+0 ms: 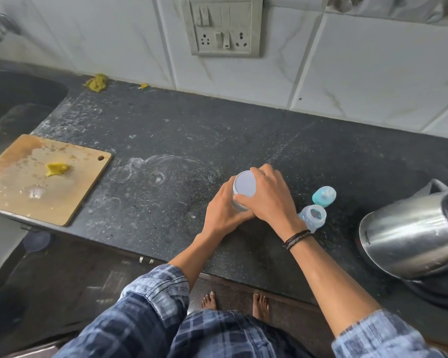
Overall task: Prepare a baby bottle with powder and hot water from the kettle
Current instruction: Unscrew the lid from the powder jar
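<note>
A small round container with a pale lid (244,186) stands on the dark stone counter (166,140). My left hand (224,211) wraps its side from the left. My right hand (270,200) grips its lid rim from the right and above. Just right of my right wrist stands the open baby bottle (314,216), clear with a blue tint, its mouth facing up. Behind it lies the teal bottle cap with teat (324,195). A steel electric kettle (411,233) sits on its base at the counter's right edge.
A wet wooden cutting board (44,177) with a yellow scrap lies at the counter's left front, beside a dark sink (16,99). Yellow scraps (96,82) rest by the tiled wall. A switch and socket panel (223,27) is on the wall. Bare feet show below the counter edge.
</note>
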A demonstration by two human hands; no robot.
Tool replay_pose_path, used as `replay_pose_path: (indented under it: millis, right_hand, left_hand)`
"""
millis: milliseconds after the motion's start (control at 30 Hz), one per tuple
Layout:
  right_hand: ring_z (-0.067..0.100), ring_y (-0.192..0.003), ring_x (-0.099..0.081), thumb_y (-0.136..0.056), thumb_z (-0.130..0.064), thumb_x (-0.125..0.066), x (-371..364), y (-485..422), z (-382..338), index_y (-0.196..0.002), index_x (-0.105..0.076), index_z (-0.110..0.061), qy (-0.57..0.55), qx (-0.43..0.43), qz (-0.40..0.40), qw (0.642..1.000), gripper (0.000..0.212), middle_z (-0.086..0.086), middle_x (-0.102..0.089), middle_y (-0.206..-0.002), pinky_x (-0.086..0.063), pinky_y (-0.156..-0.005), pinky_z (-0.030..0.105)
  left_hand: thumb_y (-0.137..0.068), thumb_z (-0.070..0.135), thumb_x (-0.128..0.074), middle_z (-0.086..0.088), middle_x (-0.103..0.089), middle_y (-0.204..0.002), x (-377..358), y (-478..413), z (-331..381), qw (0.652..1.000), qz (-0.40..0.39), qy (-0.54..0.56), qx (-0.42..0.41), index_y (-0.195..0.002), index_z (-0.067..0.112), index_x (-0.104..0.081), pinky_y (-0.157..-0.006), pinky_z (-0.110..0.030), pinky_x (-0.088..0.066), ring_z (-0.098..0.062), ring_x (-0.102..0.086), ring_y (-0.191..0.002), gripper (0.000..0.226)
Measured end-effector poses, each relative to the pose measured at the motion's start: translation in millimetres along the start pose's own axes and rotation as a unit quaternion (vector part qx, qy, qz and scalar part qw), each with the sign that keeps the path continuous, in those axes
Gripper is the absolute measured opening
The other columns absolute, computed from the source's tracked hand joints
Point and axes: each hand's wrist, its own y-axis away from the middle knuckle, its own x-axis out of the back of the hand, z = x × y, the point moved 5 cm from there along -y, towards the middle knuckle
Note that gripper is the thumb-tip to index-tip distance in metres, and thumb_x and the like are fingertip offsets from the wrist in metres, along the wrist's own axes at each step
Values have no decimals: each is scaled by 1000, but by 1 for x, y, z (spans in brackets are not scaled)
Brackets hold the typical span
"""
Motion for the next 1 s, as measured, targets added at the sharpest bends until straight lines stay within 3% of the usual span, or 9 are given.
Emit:
replay_pose_path:
  millis: [167,333,533,767,1000]
  right_hand:
    - [29,-118,-53,-85,-52,-78,2,-4,1,-142,-54,-10,4,15,-6,1000,75,9,-55,-131,-47,-96,38]
    - [29,-116,-53,-84,-53,-78,1,-6,2,-138,-55,-11,13,26,-9,1000,72,8,-56,-130,-49,-94,38]
    - [28,-114,-53,-84,-53,-78,0,-9,4,-137,-56,-11,13,31,-6,999,71,7,-56,-129,-48,-92,38]
    - [29,-112,-55,-83,-51,-79,1,-9,5,-136,-58,-10,14,46,-4,999,71,8,-58,-128,-47,-93,37]
    - [28,-113,-54,-82,-50,-81,1,-9,7,-137,-57,-10,4,49,-8,999,71,8,-58,-129,-45,-94,37]
  left_hand:
    - [-66,59,-85,49,-43,-125,0,0,-1,1000,6,-10,8,-141,53,-34,-86,-1,-30,20,-44,-112,91]
    - [-65,55,-87,45,-48,-125,0,0,-1,1000,7,-6,14,-142,49,-39,-90,-1,-33,21,-47,-113,91]
    - [-64,50,-90,43,-50,-126,0,-4,-6,1000,0,-9,11,-142,46,-40,-99,-20,-41,17,-48,-118,93]
    - [-66,48,-91,23,-58,-134,-2,-3,-7,1000,9,0,4,-144,40,-44,-98,-14,-39,3,-54,-122,92]
    - [-64,52,-90,34,-55,-129,-3,-4,-8,1000,15,3,5,-142,46,-42,-97,-11,-38,10,-53,-120,92]
